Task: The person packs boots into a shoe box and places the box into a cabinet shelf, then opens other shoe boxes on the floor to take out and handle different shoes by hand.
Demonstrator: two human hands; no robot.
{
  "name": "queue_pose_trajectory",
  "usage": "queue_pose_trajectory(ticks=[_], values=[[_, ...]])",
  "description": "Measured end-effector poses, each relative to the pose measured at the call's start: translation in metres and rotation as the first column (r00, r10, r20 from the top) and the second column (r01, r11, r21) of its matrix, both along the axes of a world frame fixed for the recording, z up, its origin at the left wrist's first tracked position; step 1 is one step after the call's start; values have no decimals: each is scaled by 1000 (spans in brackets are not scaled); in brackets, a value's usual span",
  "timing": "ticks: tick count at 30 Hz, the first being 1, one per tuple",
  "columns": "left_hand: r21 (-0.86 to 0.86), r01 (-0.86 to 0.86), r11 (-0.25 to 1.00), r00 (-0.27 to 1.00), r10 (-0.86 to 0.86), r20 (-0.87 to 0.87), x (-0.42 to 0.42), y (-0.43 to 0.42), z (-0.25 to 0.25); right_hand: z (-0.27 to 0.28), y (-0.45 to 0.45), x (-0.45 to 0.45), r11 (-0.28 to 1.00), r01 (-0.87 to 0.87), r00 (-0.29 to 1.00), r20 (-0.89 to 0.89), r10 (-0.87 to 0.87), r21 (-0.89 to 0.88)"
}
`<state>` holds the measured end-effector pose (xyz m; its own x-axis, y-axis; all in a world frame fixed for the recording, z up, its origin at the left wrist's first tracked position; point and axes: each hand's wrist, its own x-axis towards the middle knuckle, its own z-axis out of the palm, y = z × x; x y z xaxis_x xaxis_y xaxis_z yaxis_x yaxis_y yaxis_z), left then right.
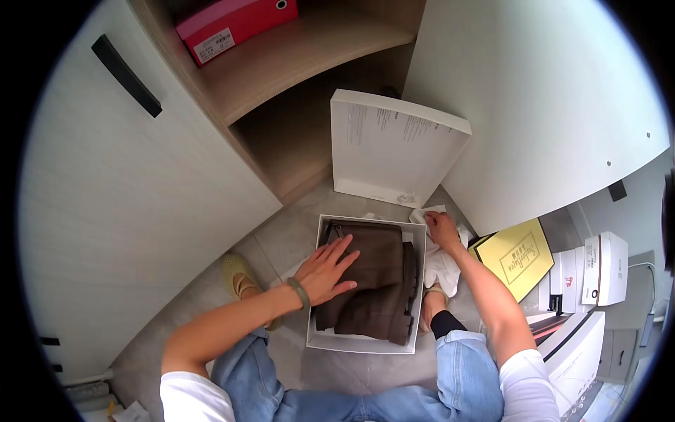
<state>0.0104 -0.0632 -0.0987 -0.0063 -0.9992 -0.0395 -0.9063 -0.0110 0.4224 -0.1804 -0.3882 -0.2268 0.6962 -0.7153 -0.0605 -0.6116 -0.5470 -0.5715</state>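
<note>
Ok, L hand (325,273) splayed on brn leather (376,261).

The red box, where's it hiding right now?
In the head view, the red box is at the top, left of centre, sitting on the wooden shelf, just right of the white door with the long black handle.

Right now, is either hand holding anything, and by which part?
Left hand holds nothing, just rests on the brown item. Right hand seems to pinch the white sheet near its top; grip unclear.
</note>
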Motion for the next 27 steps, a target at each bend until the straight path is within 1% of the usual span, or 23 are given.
queue_pose_trajectory(ticks=[1, 3, 4, 6, 7, 9, 10, 12, 13, 15, 16, 18, 19, 21, 22, 24, 25, 27], values=[[-1, 0, 1000, 1000, 0, 2, -2, 6, 9, 4, 4, 2, 1000, 0, 1000, 2, 0, -1], [45, -41, 998, 989, 47, -139, -5, 18, 27, 10, 15, 2, 990, -15, 998, -60, 7, -139], [44, -40, 998, 989, 46, -141, -6, 24, 31, 3, 12, 1, 990, -15, 998, -61, 7, -140], [45, -73, 996, 987, 79, -141, -8, 37, 37, -10, 8, -1, 990, -103, 992, -76, 96, -97], [41, -73, 996, 987, 78, -143, -9, 42, 40, -13, 6, -3, 990, -104, 992, -78, 96, -100], [179, -97, 979, 955, 142, -259, -8, 49, 44, -15, 5, -5, 995, -45, 993, 107, 54, -85], [172, -98, 980, 954, 142, -262, -7, 50, 44, -1, 9, 1, 995, -47, 993, 104, 57, -92], [89, -105, 990, 963, 124, -241, -6, 52, 42, 25, 18, 13, 993, -92, 954, 291, 68, 70], [85, -109, 990, 961, 127, -247, -6, 52, 42, 28, 12, 19, 993, -96, 956, 285, 73, 66], [61, -107, 992, 959, 119, -255, -5, 53, 42, 30, -3, 34, 940, -333, 926, 163, 340, -73], [61, -113, 992, 958, 125, -258, -6, 54, 40, 28, -7, 40, 938, -339, 924, 160, 346, -72], [68, -62, 996, 958, 79, -277, -5, 54, 36, 23, -16, 54, 898, -439, 898, 16, 439, -23], [68, -68, 995, 957, 85, -278, -4, 55, 36, 18, -21, 59, 896, -444, 896, 15, 445, -22], [72, -73, 995, 953, 91, -290, -5, 58, 36, 14, -28, 65, 793, -586, 810, -127, 572, -164], [73, -77, 994, 952, 95, -292, -5, 59, 37, 13, -29, 67, 791, -589, 808, -129, 575, -162], [92, -73, 993, 957, 96, -275, -5, 59, 39, 9, -31, 71, 698, -663, 745, -326, 582, -271], [93, -76, 993, 957, 99, -272, -5, 59, 39, 6, -31, 74, 696, -665, 744, -323, 585, -272], [111, -41, 993, 954, 73, -291, -6, 58, 39, 1, -30, 81, 612, -746, 656, -453, 604, -263]])
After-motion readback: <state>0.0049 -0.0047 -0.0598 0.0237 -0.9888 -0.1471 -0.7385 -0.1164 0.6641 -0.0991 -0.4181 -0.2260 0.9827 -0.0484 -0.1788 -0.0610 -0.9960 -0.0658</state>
